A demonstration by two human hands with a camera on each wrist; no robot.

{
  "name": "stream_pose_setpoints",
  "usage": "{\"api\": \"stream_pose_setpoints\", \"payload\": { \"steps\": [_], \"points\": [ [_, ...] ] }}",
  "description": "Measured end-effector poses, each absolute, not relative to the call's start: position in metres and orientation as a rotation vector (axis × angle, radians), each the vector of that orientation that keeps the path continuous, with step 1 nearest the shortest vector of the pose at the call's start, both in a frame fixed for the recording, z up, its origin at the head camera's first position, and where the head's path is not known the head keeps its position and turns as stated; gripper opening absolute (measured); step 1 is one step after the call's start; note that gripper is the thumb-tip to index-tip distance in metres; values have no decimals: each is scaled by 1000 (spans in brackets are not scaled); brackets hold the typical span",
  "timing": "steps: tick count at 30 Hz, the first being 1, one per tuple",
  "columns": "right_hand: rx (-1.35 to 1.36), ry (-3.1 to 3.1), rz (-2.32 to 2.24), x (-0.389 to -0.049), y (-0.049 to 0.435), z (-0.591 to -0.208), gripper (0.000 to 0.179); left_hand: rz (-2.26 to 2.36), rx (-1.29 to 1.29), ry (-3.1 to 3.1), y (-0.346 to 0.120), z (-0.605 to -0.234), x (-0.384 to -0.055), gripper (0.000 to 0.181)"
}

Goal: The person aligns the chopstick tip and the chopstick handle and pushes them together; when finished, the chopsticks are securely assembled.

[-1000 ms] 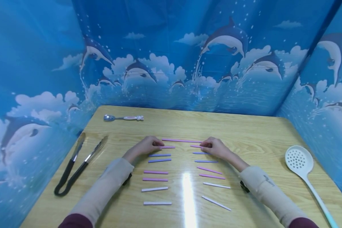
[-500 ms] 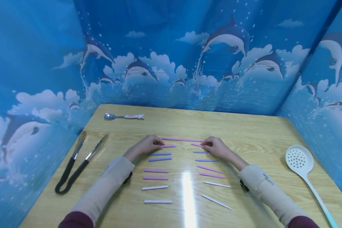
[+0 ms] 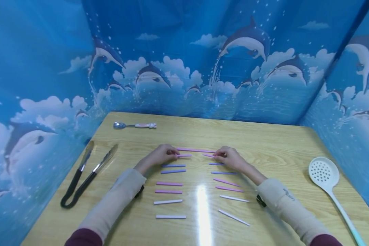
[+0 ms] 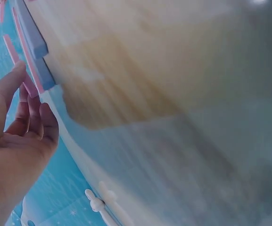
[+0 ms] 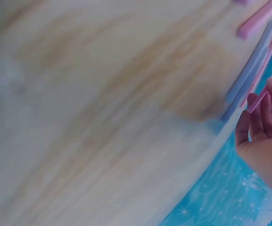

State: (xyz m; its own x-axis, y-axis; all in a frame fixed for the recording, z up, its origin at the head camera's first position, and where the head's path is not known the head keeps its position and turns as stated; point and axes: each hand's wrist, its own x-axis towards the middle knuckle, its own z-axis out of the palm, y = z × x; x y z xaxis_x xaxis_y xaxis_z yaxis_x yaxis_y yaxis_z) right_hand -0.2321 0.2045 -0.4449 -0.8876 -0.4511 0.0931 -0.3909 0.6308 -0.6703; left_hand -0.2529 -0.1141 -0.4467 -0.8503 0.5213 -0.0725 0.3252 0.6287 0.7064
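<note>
In the head view my left hand (image 3: 163,155) pinches one end of a short pink stick (image 3: 185,155) between thumb and fingers. The left wrist view shows that same pink stick (image 4: 11,49) raised at a slant beside other sticks. My right hand (image 3: 231,159) pinches a second short pink stick (image 3: 207,155), which points toward the first across a small gap. Just beyond both hands lies a long pink stick (image 3: 195,150). Blue sticks lie right in front of each hand, one pair on the left (image 3: 173,171) and one on the right (image 3: 223,173).
Purple sticks (image 3: 169,183) and white sticks (image 3: 171,217) continue the left column; pink sticks (image 3: 229,189) and white sticks (image 3: 233,217) the right one. Tongs (image 3: 80,184) lie at left, a spoon (image 3: 135,125) at back left, a white skimmer (image 3: 323,173) at right. A dolphin-print curtain (image 3: 184,61) surrounds the table.
Both hands have moved slightly inward with their pink sticks, so the gap between the stick ends is narrower. The other sticks lie as before.
</note>
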Motion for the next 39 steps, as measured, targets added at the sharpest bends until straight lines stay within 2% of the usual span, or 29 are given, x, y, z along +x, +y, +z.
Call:
{"api": "stream_pose_setpoints", "payload": {
  "steps": [11, 39],
  "points": [
    [-743, 2733, -1228, -225, 184, -434, 10, 1110, 684, 2567, -106, -444, -250, 20],
    [-738, 2722, -1185, -225, 180, -432, 14, 1120, 703, 2568, -104, -443, -250, 21]
  ]
}}
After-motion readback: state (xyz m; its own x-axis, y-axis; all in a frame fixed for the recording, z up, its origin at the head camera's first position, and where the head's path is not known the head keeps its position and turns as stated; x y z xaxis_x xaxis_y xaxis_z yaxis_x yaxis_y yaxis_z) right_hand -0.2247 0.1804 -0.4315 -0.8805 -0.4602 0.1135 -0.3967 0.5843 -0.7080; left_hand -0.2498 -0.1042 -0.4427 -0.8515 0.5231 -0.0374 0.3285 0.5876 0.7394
